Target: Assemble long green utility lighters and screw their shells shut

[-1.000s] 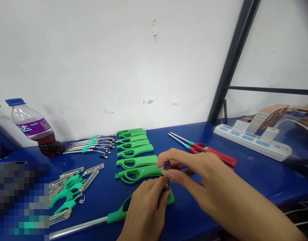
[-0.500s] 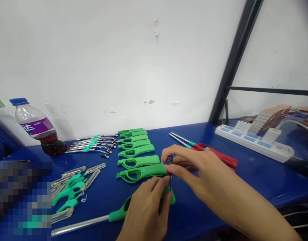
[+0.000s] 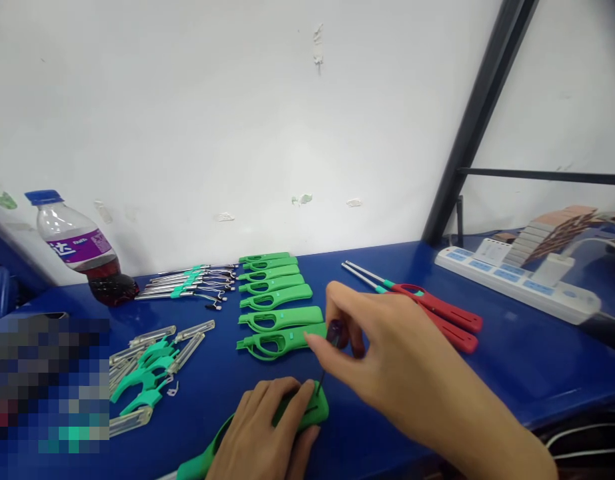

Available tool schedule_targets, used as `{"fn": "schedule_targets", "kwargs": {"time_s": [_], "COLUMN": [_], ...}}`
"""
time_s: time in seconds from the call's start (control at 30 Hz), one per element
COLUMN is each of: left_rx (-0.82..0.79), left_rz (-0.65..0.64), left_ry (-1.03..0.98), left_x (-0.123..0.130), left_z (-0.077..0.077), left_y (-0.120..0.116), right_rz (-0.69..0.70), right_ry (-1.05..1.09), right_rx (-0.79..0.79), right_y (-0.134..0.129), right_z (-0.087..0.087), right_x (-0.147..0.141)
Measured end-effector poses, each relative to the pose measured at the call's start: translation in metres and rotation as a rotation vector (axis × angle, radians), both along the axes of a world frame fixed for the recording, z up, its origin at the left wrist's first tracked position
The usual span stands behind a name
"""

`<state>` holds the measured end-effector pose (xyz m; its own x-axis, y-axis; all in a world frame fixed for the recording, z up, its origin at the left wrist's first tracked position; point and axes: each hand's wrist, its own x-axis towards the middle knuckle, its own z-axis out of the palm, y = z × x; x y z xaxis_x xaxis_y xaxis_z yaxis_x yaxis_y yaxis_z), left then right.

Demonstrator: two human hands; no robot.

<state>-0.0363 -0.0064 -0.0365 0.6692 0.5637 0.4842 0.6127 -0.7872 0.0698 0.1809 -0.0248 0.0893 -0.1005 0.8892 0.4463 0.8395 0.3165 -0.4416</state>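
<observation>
My left hand [image 3: 267, 427] is wrapped over a green lighter [image 3: 315, 410] lying on the blue table near its front. In my right hand [image 3: 372, 333] is a screwdriver [image 3: 337, 333] with a dark purple handle, tilted, its thin shaft reaching down to the lighter's handle end. Just behind, several green casing halves [image 3: 282, 320] lie stacked in a column. Two red lighters [image 3: 447, 313] with metal tubes rest to the right, partly behind my right hand. The lighter's metal tube runs out at the bottom edge of the view.
Metal rods with wires [image 3: 187, 283] lie at the back left, near a tilted bottle [image 3: 80, 247]. Clear tanks [image 3: 187, 353] and teal parts [image 3: 142, 380] are in front of them. A white power strip [image 3: 517, 283] stands right, by a black frame post [image 3: 467, 127].
My left hand and the green lighter have moved left and a little down. The screwdriver has gone from upright to tilted, with my right hand opened slightly around it.
</observation>
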Motion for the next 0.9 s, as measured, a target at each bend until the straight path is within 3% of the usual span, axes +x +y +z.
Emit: {"fn": "schedule_targets", "kwargs": {"time_s": [0.17,0.4,0.7,0.9], "left_rx": [-0.056,-0.048,-0.083,-0.024], "left_rz": [-0.027,0.020,0.058,0.048], "left_ry": [-0.027,-0.067,-0.115,-0.097], "left_x": [-0.006,-0.005,-0.005,-0.007], "left_z": [0.004,0.000,0.003,0.000], "left_y": [0.002,0.002,-0.001,-0.002], "right_rz": [0.189,0.272,0.243,0.197], "right_ry": [0.127,0.236,0.319,0.284], "right_rx": [-0.035,-0.061,-0.009,0.021], "right_y": [0.008,0.002,0.009,0.011], "right_z": [-0.003,-0.001,-0.002,-0.004], "right_x": [-0.015,-0.011,-0.007,-0.005]}}
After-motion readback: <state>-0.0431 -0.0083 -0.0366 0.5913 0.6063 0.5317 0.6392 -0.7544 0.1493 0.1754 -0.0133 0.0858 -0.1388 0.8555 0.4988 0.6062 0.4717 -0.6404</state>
